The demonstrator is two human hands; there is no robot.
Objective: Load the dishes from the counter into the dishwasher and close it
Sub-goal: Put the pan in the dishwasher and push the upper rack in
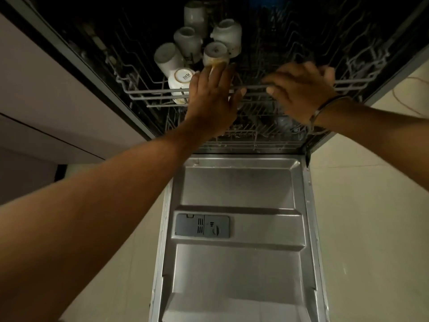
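Note:
The dishwasher stands open with its steel door [239, 182] folded down toward me. Its upper rack [144, 91] holds several white cups upside down. At the front of that group is a stained cup [216, 53]. My left hand [212, 101] reaches up with straight fingers, and the fingertips touch that cup's lower edge. To the left of the hand, a white cup with printed lettering on its base [182, 77] sits against the rack's front rail. My right hand [301, 89] grips the front rail further right, thumb under the wire and fingers curled over it.
The lower rack [243, 140] shows dimly under the upper one, its contents too dark to tell. A grey detergent dispenser [202, 225] sits in the door's inner face. Pale cabinet fronts [46, 101] flank the left side, and tiled floor [371, 205] lies to the right.

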